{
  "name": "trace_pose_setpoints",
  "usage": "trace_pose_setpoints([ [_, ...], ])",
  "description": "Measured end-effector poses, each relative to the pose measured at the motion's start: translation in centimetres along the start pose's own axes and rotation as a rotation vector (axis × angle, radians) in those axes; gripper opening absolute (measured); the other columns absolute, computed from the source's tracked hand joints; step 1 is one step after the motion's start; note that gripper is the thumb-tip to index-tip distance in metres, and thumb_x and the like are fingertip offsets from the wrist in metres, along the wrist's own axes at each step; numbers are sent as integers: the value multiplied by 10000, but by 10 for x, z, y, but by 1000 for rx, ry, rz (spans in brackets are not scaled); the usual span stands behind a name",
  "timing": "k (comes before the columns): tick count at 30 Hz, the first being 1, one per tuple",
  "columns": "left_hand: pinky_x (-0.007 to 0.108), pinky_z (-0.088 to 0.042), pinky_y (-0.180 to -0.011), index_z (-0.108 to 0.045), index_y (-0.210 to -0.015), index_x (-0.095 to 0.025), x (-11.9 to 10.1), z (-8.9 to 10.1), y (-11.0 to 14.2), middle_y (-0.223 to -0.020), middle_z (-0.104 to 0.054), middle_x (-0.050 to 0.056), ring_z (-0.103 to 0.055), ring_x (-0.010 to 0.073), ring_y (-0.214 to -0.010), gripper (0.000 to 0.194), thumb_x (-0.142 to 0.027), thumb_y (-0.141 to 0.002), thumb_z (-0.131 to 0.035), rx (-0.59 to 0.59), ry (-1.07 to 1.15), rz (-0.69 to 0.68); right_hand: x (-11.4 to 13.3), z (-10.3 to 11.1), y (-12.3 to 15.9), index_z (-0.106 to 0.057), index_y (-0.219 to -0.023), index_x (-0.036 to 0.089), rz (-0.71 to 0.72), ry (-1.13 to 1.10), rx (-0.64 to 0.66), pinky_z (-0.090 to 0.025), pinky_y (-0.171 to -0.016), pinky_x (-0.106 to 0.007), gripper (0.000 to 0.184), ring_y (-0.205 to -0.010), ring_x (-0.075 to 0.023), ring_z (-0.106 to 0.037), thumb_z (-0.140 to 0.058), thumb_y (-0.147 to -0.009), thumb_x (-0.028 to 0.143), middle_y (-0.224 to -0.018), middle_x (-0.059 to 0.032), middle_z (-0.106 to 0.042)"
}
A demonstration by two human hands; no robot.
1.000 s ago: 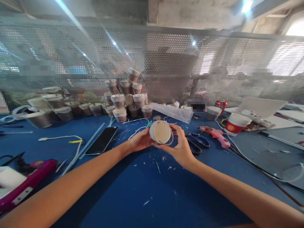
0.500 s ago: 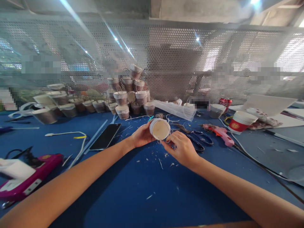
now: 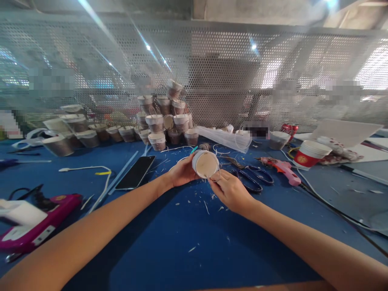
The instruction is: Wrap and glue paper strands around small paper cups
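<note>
My left hand (image 3: 182, 171) grips a small white paper cup (image 3: 205, 164) on its side, its round bottom turned toward me. My right hand (image 3: 228, 189) is closed just below and right of the cup, fingertips pinched at its lower rim on what looks like a thin white string. Both hands hover over the blue table (image 3: 188, 238), which is dotted with white scraps.
A stack of finished cups (image 3: 163, 121) stands at the back by the perforated metal screen. A black phone (image 3: 135, 172) lies to the left, scissors (image 3: 250, 178) and a pink glue gun (image 3: 280, 167) to the right. A red cup (image 3: 311, 154) and a magenta tool (image 3: 36, 226) sit at the sides.
My right hand came off the cup's right side and dropped below it, closing into a pinch at the lower rim. The left hand keeps holding the cup.
</note>
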State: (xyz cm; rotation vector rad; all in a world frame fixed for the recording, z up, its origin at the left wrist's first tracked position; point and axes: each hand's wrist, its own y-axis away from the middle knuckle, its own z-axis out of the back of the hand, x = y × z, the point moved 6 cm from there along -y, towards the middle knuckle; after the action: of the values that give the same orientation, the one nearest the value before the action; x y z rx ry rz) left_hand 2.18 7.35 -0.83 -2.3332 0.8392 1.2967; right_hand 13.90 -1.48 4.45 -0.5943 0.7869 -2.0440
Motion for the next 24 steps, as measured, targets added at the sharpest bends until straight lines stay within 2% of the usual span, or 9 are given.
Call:
trace_pose_setpoints([
  [5,322,-448,-760,-523,-1114,-264,-2,0,0,-1098,-562,38,-522,202,-962,359,-416,-790,-544,1,17,-56,-1,-1,0,-529,-764,159,8,53,16,-410,-587,-286,217,-610,-154,-498,-348,-882,178,-639,-52,-555],
  [12,323,-438,-744,-539,-1084,-258,-1,1,1,-1090,-564,48,-521,212,-943,329,-417,-796,-535,-13,16,-39,-5,-3,2,-507,-698,160,-21,78,32,-376,-540,-263,208,-553,-130,-470,-434,-865,262,-595,-28,-528],
  [20,353,-432,-778,-531,-1108,-274,-2,-2,2,-1125,-546,42,-520,220,-974,335,-417,-806,-507,-2,10,-47,-6,-6,2,-497,-684,174,-5,74,49,-366,-541,-257,216,-546,-120,-472,-426,-866,266,-590,-19,-538],
  [24,355,-437,-765,-525,-1125,-261,-5,-6,3,-1146,-531,51,-508,232,-997,374,-415,-785,-530,-1,-4,-55,-7,-7,2,-517,-703,169,-50,58,99,-372,-568,-256,235,-537,-110,-484,-487,-835,361,-579,-7,-544],
])
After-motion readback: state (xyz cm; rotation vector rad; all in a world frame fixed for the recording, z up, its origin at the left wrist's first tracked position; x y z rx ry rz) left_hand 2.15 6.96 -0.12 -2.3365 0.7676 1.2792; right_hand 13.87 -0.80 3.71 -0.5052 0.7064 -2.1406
